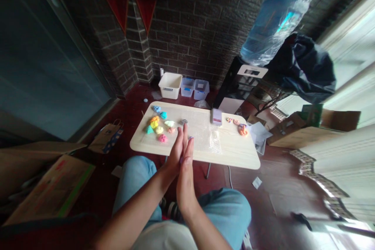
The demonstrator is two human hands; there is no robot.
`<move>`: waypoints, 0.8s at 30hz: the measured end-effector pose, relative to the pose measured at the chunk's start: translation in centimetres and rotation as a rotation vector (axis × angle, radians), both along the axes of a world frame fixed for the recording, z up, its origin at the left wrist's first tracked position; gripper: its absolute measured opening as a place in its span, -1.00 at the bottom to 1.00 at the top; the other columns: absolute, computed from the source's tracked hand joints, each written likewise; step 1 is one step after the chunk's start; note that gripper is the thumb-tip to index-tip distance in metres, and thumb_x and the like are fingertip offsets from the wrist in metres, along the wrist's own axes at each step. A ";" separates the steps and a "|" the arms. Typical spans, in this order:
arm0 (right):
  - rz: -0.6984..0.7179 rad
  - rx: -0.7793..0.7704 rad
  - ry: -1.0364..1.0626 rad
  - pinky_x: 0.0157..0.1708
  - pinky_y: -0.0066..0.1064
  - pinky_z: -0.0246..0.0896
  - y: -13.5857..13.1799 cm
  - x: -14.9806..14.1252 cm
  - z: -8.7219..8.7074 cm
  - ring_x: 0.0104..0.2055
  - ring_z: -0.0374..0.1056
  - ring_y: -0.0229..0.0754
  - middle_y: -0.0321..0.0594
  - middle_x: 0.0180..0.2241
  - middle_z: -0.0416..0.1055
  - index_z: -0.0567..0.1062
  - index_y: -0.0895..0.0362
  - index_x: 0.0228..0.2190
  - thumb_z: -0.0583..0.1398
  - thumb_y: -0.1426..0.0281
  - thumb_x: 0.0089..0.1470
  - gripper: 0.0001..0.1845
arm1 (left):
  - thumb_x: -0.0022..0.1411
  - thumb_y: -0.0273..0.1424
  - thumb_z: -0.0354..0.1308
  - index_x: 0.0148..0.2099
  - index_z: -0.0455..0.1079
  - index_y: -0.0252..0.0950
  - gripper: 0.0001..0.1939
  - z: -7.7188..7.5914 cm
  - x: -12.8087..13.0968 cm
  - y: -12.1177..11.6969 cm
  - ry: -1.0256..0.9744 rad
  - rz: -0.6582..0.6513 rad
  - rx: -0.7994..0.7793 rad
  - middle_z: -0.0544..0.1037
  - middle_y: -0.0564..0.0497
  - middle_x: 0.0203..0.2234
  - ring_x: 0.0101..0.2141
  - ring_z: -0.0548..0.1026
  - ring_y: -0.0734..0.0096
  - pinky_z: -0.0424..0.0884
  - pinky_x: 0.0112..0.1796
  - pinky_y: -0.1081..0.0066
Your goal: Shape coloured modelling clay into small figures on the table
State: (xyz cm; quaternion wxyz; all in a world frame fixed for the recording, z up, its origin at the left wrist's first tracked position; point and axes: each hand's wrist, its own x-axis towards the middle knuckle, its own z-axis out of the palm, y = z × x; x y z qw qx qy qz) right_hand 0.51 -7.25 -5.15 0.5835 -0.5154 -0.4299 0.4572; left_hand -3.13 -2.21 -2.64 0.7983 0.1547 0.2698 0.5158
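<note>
My left hand (176,149) and my right hand (186,164) are pressed palm to palm above the table's front edge, fingers stretched out and pointing away from me. A bit of purple clay (181,160) peeks out between the palms; the rest of it is hidden. Beyond my fingertips lies a grey lump of clay (184,122) on a clear textured sheet (200,129). To the left of my hands, several soft lumps are grouped, among them a pink lump (162,138), a yellow lump (154,121) and a blue lump (156,108).
The pale table (234,152) stands before my knees. At its right are a small box-like item (217,117) and an orange-purple clay piece (243,130). Behind it stand a white bin (170,86), clear boxes (201,90) and a water dispenser (234,86). Cardboard boxes (52,187) flank me.
</note>
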 end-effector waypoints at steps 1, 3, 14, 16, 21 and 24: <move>-0.046 -0.069 0.071 0.38 0.02 -0.31 0.7 0.4 0.1 0.46 -0.29 -0.14 -0.24 0.42 -0.24 -0.08 0.01 0.36 -0.14 -0.08 0.27 -0.23 | 0.39 -0.05 -0.28 0.44 -0.06 -0.15 -0.35 0.2 0.2 -0.2 -0.001 -0.002 0.012 0.15 0.12 0.36 0.39 -0.17 0.32 -0.20 0.35 0.16; -0.107 -0.115 0.118 0.38 0.05 -0.32 2.2 1.5 0.4 0.46 -0.27 -0.13 -0.24 0.42 -0.25 -0.13 -0.03 0.36 -0.23 -0.09 0.28 -0.24 | 0.41 -0.11 -0.30 0.41 0.02 -0.12 -0.40 0.2 0.8 -0.9 -0.007 -0.020 0.038 0.21 0.13 0.33 0.39 -0.18 0.32 -0.21 0.34 0.14; -0.221 -0.099 0.240 0.39 0.05 -0.51 1.8 2.2 1.3 0.46 -0.41 -0.14 -0.44 0.41 -0.23 -0.07 -0.08 0.35 -0.12 -0.07 0.25 -0.26 | 0.41 -0.06 -0.24 0.42 0.00 -0.12 -0.38 -0.9 1.7 -2.8 -0.043 -0.095 0.054 0.06 0.19 0.37 0.39 -0.23 0.35 -0.27 0.36 0.18; -0.199 -0.097 0.214 0.39 0.03 -0.47 1.6 2.1 1.3 0.46 -0.32 -0.12 -0.38 0.41 -0.17 -0.06 -0.08 0.35 -0.14 -0.06 0.26 -0.27 | 0.44 -0.16 -0.31 0.43 -0.03 -0.11 -0.43 -0.8 2.1 -3.4 -0.061 -0.099 0.042 0.02 0.23 0.38 0.39 -0.21 0.39 -0.22 0.36 0.17; -0.251 -0.070 0.119 0.38 0.05 -0.36 1.4 3.0 0.8 0.44 -0.26 -0.16 -0.43 0.40 -0.18 -0.09 -0.14 0.35 -0.22 0.02 0.32 -0.36 | 0.45 -0.31 -0.34 0.35 0.17 -0.15 -0.46 -0.6 2.7 -4.0 -0.061 -0.063 0.058 0.10 0.20 0.35 0.38 -0.13 0.52 -0.16 0.33 0.35; -0.221 0.048 -0.299 0.35 -0.10 -0.21 1.2 3.9 -0.5 0.42 -0.25 -0.28 -0.35 0.38 -0.07 0.07 0.08 0.31 -0.37 0.12 0.34 -0.33 | 0.42 -0.19 -0.37 0.25 0.33 -0.34 -0.38 -0.3 2.6 -4.0 -0.054 -0.094 0.029 0.36 -0.03 0.23 0.36 0.02 0.44 0.04 0.28 0.33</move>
